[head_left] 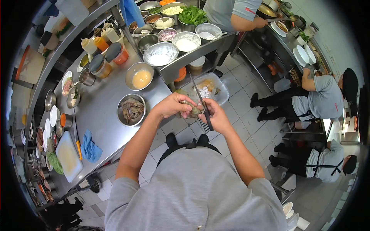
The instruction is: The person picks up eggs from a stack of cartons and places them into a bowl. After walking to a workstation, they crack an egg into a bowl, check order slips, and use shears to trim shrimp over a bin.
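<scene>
Over the floor in front of my body, my left hand [172, 106] pinches a greyish prawn [192, 111] between thumb and fingers. My right hand [216, 116] is closed round the black handle of a knife [197, 90], whose narrow blade points up and away. Its fingertips meet the prawn close to my left fingers; whether the edge touches the prawn is hidden. A steel bowl [131, 122] of grey whole prawns stands on the counter left of my hands. Beyond and below them, a clear plastic tub [224, 89] holds pale and orange scraps.
On the steel counter [104, 117] are a bowl of yellowish liquid [142, 78], a blue cloth [91, 146], an orange-handled knife [79, 149] and a white cutting board [69, 159]. Ingredient bowls [161, 54] fill the station ahead. Co-workers [322, 96] stand at the right and top.
</scene>
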{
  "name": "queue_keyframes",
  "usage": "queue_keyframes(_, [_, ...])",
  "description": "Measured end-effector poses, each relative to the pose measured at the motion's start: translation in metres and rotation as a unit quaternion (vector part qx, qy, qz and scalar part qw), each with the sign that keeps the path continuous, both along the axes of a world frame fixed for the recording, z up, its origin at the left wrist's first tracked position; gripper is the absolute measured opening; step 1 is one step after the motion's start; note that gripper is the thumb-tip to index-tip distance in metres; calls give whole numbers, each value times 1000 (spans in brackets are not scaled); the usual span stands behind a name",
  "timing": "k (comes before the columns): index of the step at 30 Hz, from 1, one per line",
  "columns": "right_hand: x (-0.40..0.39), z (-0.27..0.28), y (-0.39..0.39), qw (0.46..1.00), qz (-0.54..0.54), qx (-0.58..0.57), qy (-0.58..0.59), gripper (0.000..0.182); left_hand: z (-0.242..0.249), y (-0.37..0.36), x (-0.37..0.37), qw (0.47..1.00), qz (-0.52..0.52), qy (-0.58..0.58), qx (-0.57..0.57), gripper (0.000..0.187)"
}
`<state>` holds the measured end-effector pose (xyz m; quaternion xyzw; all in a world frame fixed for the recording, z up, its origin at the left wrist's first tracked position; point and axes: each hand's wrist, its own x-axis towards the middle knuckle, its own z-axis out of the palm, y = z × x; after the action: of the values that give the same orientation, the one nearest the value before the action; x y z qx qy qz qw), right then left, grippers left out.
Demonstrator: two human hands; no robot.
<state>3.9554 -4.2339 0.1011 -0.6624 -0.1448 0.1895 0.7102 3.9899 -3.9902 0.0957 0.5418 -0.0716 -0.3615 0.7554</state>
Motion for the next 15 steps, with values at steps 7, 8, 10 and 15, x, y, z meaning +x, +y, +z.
queue_keyframes(7, [2, -13, 12, 994, -44, 58, 79, 56, -27, -13, -8, 983, 103, 90, -123, 35])
queue_keyframes(8, [2, -13, 13, 994, -52, 57, 82, 55, -26, -18, -13, 979, 139, 85, -124, 35])
queue_keyframes(10, [3, -17, 18, 991, -87, 56, 80, 56, -18, -37, -24, 964, 242, 70, -83, 34])
queue_keyframes(15, [8, -42, 30, 985, -172, 34, 2, 58, -43, -57, -42, 921, 370, -47, 108, 29])
